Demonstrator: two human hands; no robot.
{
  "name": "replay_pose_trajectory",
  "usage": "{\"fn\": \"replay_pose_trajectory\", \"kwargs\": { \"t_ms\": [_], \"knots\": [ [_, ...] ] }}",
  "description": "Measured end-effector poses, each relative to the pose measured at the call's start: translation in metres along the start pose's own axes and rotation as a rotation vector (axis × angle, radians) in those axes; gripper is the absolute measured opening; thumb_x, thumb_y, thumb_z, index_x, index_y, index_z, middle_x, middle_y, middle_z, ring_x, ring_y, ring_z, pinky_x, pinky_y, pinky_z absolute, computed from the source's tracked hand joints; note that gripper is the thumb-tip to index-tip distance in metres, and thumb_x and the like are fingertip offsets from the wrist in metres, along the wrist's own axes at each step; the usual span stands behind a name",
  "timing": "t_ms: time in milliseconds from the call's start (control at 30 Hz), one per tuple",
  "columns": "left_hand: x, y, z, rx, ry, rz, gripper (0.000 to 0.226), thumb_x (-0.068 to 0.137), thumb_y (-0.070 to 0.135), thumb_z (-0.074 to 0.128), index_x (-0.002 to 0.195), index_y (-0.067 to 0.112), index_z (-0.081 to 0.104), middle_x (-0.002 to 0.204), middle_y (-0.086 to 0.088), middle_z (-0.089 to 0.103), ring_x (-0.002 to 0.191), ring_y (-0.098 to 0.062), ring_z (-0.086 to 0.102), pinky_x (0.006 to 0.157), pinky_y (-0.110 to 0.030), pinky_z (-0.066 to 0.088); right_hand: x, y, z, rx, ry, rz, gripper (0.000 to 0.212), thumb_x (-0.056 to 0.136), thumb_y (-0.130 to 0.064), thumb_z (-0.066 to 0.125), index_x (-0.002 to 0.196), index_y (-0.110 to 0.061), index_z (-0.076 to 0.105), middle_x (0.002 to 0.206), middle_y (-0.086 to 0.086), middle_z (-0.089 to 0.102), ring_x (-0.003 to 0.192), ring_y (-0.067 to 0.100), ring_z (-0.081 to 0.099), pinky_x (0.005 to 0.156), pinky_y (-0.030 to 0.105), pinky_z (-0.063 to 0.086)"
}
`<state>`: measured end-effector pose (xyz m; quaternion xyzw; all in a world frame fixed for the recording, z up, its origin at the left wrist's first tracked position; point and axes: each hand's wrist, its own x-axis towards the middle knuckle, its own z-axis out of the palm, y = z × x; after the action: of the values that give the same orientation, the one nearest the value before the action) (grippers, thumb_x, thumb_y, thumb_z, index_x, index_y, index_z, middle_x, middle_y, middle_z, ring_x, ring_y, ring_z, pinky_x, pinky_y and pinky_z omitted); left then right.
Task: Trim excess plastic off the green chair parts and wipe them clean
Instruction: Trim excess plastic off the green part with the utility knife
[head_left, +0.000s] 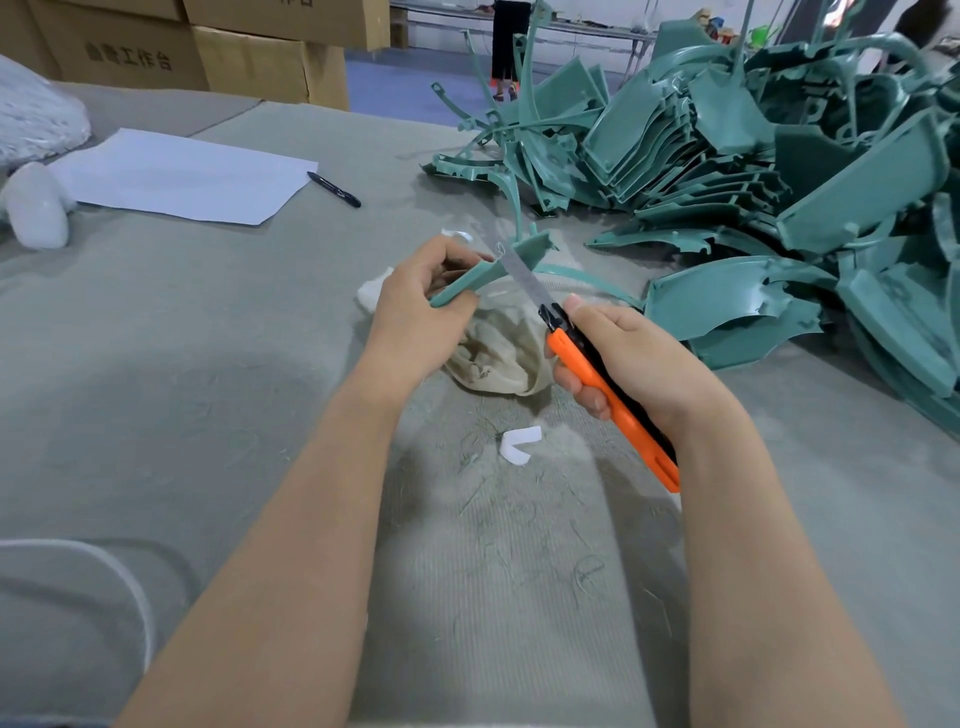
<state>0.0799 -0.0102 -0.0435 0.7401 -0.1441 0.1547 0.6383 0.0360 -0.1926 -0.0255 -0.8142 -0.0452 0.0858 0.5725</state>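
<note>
L grip (415, 306) curled round green part (480, 273), held above rag (498, 358) on counter (208, 364). Part's long axis runs near-left to far-right. R grip (634, 358) wraps orange knife (608, 395). Blade (524, 283) points up-left, crossing part just beside L grip. Next cut prob. along edge, away fm L grip.

Soft, even overhead light, faint shadows on the bench (208, 364), edges bowing wide, far background slightly blurred.
</note>
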Motion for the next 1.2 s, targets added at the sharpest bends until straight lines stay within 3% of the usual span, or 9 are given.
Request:
{"fn": "replay_pose_trajectory", "kwargs": {
  "t_ms": [133,500,800,867,1033,1100,1200],
  "knots": [
    [0.001,0.000,-0.002,0.000,-0.002,-0.010,0.042,0.079,-0.011,0.049,0.075,0.031,0.056,0.058,0.023,0.057,0.054,0.007,0.050,0.051,-0.008,0.038,0.001,0.001,0.002,0.017,-0.048,-0.002,0.050,0.104,-0.043,0.033,0.091,0.000,0.056,0.056,0.005,0.054,0.040,0.016,0.039,0.042,0.025,0.036],
    [0.002,-0.001,-0.005,-0.024,0.006,0.017,0.043,0.077,-0.011,0.049,0.075,0.031,0.057,0.060,0.023,0.058,0.056,0.006,0.051,0.048,-0.008,0.038,-0.003,-0.003,0.005,0.184,-0.119,0.018,0.043,0.105,-0.037,0.033,0.085,-0.007,0.057,0.053,0.004,0.049,0.036,0.013,0.035,0.038,0.022,0.029],
    [0.005,-0.004,0.003,-0.035,-0.051,-0.022,0.045,0.080,-0.016,0.051,0.079,0.029,0.057,0.085,0.012,0.063,0.071,0.011,0.060,0.065,-0.007,0.045,-0.008,-0.016,0.033,0.287,-0.427,-0.012,0.048,0.102,-0.041,0.036,0.082,-0.007,0.062,0.052,0.006,0.049,0.032,0.012,0.036,0.035,0.018,0.030],
    [0.005,-0.006,0.002,0.012,-0.021,-0.038,0.047,0.081,-0.013,0.054,0.079,0.034,0.058,0.080,0.016,0.064,0.073,0.005,0.059,0.065,-0.009,0.044,-0.006,-0.016,0.026,0.356,-0.346,-0.041,0.047,0.101,-0.041,0.035,0.084,-0.005,0.060,0.052,0.005,0.051,0.033,0.011,0.037,0.035,0.018,0.031],
    [0.004,-0.006,0.001,0.028,-0.002,-0.012,0.043,0.083,-0.011,0.053,0.083,0.031,0.060,0.078,0.022,0.064,0.072,0.010,0.057,0.068,-0.010,0.042,-0.003,-0.009,0.003,0.283,0.044,0.003,0.052,0.100,-0.052,0.038,0.090,-0.008,0.064,0.061,0.007,0.056,0.043,0.015,0.047,0.042,0.024,0.040],
    [0.005,-0.005,0.000,0.048,-0.001,0.007,0.029,0.088,-0.001,0.058,0.089,0.027,0.062,0.077,0.021,0.061,0.069,0.009,0.054,0.069,-0.012,0.040,-0.005,-0.009,0.001,0.234,0.097,-0.026,0.052,0.098,-0.055,0.040,0.092,-0.009,0.064,0.062,0.005,0.057,0.046,0.016,0.048,0.044,0.025,0.042],
    [0.005,0.000,0.000,0.125,0.071,0.092,0.014,0.092,0.015,0.061,0.102,0.023,0.066,0.072,0.023,0.059,0.065,0.011,0.053,0.064,-0.010,0.040,-0.008,-0.014,0.001,0.172,0.112,-0.152,0.043,0.099,-0.044,0.047,0.097,-0.003,0.060,0.061,0.002,0.056,0.046,0.014,0.048,0.045,0.024,0.043]
  ]
}}
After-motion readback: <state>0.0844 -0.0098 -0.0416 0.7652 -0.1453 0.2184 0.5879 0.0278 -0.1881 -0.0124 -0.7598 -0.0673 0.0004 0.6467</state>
